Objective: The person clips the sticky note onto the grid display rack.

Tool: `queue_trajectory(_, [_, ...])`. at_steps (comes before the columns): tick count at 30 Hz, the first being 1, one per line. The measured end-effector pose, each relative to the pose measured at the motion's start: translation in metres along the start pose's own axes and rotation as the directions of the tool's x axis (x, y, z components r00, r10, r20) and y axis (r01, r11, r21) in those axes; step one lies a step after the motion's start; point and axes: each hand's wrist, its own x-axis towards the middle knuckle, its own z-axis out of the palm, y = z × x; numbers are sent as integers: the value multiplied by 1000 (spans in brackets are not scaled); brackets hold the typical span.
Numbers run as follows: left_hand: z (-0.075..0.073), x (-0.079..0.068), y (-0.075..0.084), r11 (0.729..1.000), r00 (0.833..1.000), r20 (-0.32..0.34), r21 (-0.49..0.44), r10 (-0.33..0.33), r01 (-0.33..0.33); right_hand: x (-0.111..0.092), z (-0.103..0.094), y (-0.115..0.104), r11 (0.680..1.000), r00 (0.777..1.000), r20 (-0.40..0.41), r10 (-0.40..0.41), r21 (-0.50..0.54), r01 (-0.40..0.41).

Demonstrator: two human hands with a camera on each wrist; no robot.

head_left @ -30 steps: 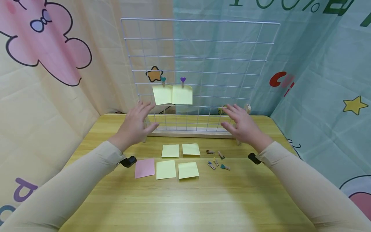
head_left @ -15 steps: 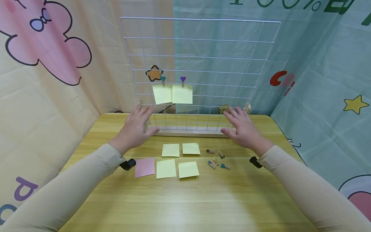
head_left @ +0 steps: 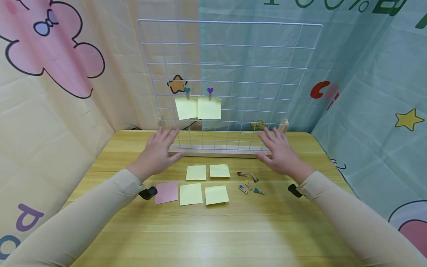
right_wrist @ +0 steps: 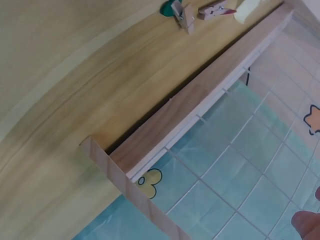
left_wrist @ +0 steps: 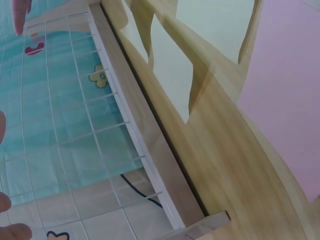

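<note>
My left hand (head_left: 155, 154) hovers with fingers spread before the lower left of a white wire grid (head_left: 230, 66). On the other side my right hand (head_left: 280, 154) is spread the same way near the lower right corner; neither holds anything. Two pale yellow sticky notes hang side by side on the grid, the left note (head_left: 186, 108) under a teal heart clothespin (head_left: 187, 91) and the right note (head_left: 209, 108) under a purple heart clothespin (head_left: 210, 92). Fingertips (left_wrist: 15, 231) show at the left wrist view's edge, and a fingertip (right_wrist: 306, 223) at the right wrist view's edge.
Several yellow notes (head_left: 191, 194) and one pink note (head_left: 166, 193) lie on the wooden table (head_left: 213, 237). Right of them is a loose group of small clothespins (head_left: 248, 185). A wooden base (head_left: 220, 152) carries the grid, with printed curtains behind and at both sides.
Both hands have drawn slightly down and back from the grid, fingers still spread. Notes, clothespins and grid stay where they were.
</note>
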Motion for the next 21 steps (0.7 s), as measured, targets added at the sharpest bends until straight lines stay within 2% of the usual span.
queue_trajectory(10, [8, -3, -1, 1000, 998, 55, 19, -25, 24, -4, 12, 6, 1000, 1000, 26, 16, 13, -17])
queue_trajectory(21, [20, -6, -1, 1000, 997, 73, -1, -30, 30, -10, 18, 3, 999, 999, 46, 21, 28, -23])
